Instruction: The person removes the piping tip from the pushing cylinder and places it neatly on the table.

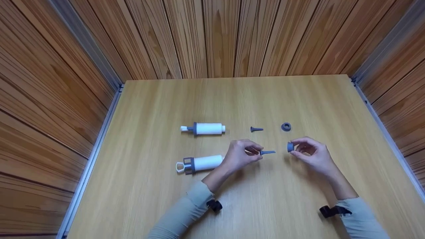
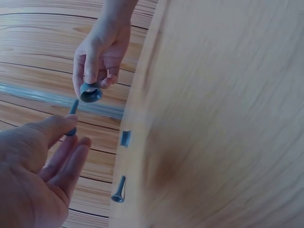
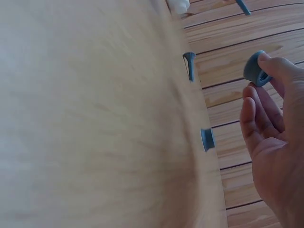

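My left hand [image 1: 239, 155] pinches a small dark blue-grey tapered nozzle [image 1: 269, 152] between thumb and fingers, its narrow end pointing right. Facing it, my right hand [image 1: 312, 153] holds a dark ring-shaped cap [image 1: 290, 147] by thumb and fingertips. A short gap separates the two parts in the head view. From the left wrist, the open side of the held ring cap [image 2: 89, 96] shows close to the nozzle tip [image 2: 74, 106]. In the right wrist view the ring cap [image 3: 253, 69] sits at the thumb and fingertips, the other fingers loosely bent.
Beyond the hands, a second nozzle [image 1: 256, 129] and a second ring cap [image 1: 283, 127] lie on the wooden table [image 1: 149, 109]. Two white syringe-like cylinders with dark collars, a far one [image 1: 209, 128] and a near one [image 1: 206, 162], lie left. The left hand partly overlaps the near one.
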`<state>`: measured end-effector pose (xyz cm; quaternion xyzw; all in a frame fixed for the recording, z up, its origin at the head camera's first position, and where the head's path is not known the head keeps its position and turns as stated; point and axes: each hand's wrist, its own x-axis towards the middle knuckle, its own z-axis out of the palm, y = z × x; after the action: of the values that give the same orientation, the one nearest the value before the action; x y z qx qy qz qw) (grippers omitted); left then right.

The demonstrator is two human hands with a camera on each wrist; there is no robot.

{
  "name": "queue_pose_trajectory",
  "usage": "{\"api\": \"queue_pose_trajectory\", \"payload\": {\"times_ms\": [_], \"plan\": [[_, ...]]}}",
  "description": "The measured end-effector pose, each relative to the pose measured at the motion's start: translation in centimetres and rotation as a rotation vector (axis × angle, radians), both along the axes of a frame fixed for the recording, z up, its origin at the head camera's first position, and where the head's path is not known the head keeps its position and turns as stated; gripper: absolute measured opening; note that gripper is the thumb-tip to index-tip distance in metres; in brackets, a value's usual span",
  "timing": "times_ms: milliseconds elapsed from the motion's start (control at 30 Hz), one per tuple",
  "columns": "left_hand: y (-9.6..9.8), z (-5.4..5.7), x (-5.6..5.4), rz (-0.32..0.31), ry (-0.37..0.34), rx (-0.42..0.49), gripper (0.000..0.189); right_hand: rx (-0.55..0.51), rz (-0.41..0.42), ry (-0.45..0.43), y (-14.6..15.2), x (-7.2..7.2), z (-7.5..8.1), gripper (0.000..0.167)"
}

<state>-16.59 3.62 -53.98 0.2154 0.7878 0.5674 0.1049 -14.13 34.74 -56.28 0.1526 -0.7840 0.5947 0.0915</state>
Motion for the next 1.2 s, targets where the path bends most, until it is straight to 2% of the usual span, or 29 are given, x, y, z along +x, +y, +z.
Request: {"api": "queue_pose_trajectory", "payload": {"times_ms": [167,367,567,733,967,1200], "plan": [[0.2,-0.3,0.1,0.001,-0.052,-0.129,0.025,0.135,0.010,-0.100,1.4,0.2,-0.2,0.035],[0.3,-0.8,0.0,-0.007,-0.042,-0.225,0.025,0.224,0.053,-0.179,2.6,0.3,-0.4,0.032],[0.4,-1.4,0.1,-0.004,-0.052,-0.227,0.024,0.232,0.113,-0.196,3.2,0.3,-0.8,0.035],[0.7,-1.7,0.3,0.022,-0.019,-0.245,0.021,0.217,0.138,-0.188,3.6,0.3,-1.2,0.035],[1.1,-2.4,0.5,0.033,-0.010,-0.283,0.020,0.294,0.177,-0.224,4.2,0.1,-1.1,0.035],[1.5,-3.1,0.7,0.072,-0.025,-0.264,0.019,0.302,0.214,-0.256,4.6,-0.1,-1.0,0.037]]}}
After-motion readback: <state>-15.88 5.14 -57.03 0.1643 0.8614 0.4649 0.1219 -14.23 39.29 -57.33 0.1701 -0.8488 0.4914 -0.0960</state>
